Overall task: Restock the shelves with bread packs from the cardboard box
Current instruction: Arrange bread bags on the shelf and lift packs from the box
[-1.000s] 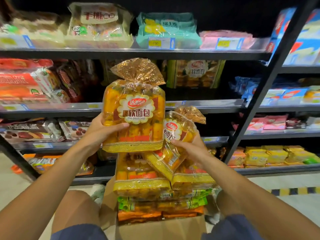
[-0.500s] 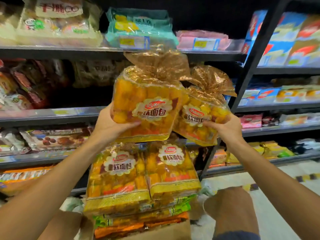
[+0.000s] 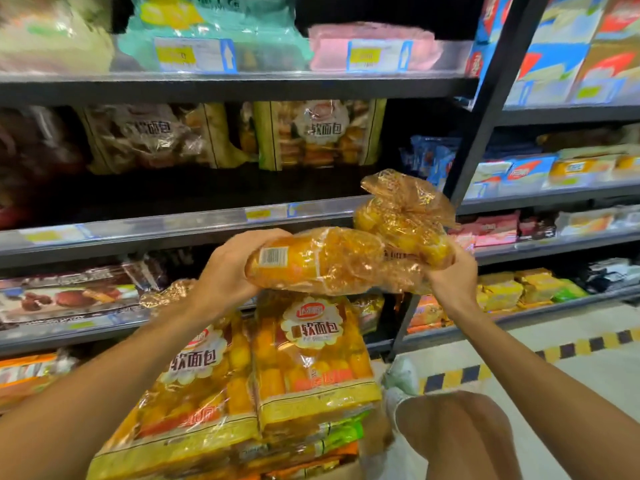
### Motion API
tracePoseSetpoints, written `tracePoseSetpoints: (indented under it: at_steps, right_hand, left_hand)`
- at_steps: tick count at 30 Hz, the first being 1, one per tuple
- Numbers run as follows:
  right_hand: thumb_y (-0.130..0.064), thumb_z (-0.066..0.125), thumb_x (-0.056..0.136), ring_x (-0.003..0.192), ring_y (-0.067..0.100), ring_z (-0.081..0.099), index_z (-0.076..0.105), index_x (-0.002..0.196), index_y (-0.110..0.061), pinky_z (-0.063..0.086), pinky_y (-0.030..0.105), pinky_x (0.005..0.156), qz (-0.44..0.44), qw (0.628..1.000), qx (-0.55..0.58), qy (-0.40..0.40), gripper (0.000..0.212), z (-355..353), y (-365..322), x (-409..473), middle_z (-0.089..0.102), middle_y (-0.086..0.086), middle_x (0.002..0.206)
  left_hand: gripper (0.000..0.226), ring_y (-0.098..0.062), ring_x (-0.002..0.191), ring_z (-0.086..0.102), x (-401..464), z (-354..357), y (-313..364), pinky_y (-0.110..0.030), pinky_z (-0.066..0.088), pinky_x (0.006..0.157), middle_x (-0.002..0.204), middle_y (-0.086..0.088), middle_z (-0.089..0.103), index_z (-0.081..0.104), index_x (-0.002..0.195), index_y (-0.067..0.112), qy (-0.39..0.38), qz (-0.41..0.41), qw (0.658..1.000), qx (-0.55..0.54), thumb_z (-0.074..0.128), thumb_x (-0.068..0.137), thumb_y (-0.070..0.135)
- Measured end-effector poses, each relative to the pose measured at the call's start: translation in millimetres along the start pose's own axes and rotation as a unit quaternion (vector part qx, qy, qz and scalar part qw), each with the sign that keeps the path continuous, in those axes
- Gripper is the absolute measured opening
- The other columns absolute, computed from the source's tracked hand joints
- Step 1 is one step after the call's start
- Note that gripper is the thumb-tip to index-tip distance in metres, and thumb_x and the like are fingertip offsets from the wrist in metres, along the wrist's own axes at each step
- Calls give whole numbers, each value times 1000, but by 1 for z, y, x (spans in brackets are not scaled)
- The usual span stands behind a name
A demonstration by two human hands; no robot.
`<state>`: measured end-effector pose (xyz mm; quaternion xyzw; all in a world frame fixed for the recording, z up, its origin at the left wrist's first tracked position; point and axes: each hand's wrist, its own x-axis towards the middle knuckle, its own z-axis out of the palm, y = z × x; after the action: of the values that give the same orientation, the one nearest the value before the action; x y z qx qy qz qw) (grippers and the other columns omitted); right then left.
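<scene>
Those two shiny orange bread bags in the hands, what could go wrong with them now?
The left hand holds only the end of the sideways orange bread bag; it might slip. The right hand pinches the second orange bag, maybe squashing soft bread. Either could fall onto the stacked yellow bread packs below.

- Left arm is extending forward and up from the lower left; the forearm is bare.
- Left hand point(image 3: 230, 268) is gripping the end of a bread pack point(image 3: 311, 261), fingers curling over its top edge, thumb underneath.
- Right arm is extending forward from the lower right, wrist bending inward.
- Right hand point(image 3: 450, 271) is gripping a second bread pack point(image 3: 405, 223) from below, the pack sitting above the fingers.
- Both hands are being held level, near each other.
- A bare knee point(image 3: 453, 431) is showing beneath the right forearm.
</scene>
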<state>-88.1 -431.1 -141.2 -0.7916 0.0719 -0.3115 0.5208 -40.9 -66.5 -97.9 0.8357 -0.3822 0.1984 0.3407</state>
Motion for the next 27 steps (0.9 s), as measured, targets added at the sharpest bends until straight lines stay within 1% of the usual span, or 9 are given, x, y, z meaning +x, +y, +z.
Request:
tracePoseSetpoints:
  at_steps: [2,5,9,12,16,19,21,24,27]
  right_hand:
    - [-15,87,77,98,8,69,70,118,-12,57,28,84,-2,1000,7,-1,44,6,12,1,74,-7,102]
    - [-7,83,80,92,-6,67,70,116,-17,55,19,80,-26,999,4,-34,39,15,28,-1,72,-27,93]
    - [-2,75,86,115,18,67,69,124,-20,54,44,98,-123,990,3,-62,43,34,52,1,72,-1,120]
    - [-10,69,92,122,21,62,64,129,-14,50,47,103,-190,979,-24,-72,37,50,63,14,66,3,129]
    - [-24,61,98,133,2,50,56,135,-27,39,39,116,-256,960,-38,-105,38,71,73,35,54,-23,140]
    - [-1,69,90,131,5,52,57,135,-19,40,30,114,-194,966,-74,-154,50,89,92,50,57,-11,136]
    - [-10,72,89,123,17,58,61,131,-19,47,33,106,-124,970,-118,-175,44,99,102,57,63,-3,130]
    - [-29,67,91,104,27,60,62,117,-17,51,43,86,-80,963,-203,-159,29,111,114,61,65,3,107]
    - [-35,65,92,95,24,62,60,114,-17,53,46,81,-62,964,-206,-159,29,116,118,62,64,3,102]
  left_hand:
    - [56,-11,129,55,4,5,-9,-45,47,105,136,6,60,59,136,16,-26,39,998,37,73,87,39]
    - [55,-14,130,54,10,7,-27,-43,46,106,137,1,61,59,136,13,-67,93,989,97,73,89,37]
    - [53,-9,129,52,17,11,-46,-31,40,111,135,1,61,60,136,14,-116,107,978,135,67,91,42]
    - [55,-2,126,49,19,16,-58,-17,32,111,135,3,61,58,137,17,-133,67,979,139,63,91,47]
    - [57,4,125,47,13,26,-79,-10,29,109,137,9,58,53,141,22,-151,31,978,140,58,91,50]
    - [59,1,128,47,10,33,-93,-19,36,110,140,12,55,50,144,23,-155,5,978,138,68,91,42]
    - [62,8,125,44,10,38,-93,-22,41,103,136,24,51,48,143,28,-154,-23,979,132,66,86,45]
    - [66,25,116,36,12,44,-94,-6,32,96,123,43,39,47,143,30,-159,-43,978,126,60,83,53]
    - [69,17,114,36,17,44,-96,-20,37,98,121,39,39,42,144,32,-185,-36,974,125,68,85,56]
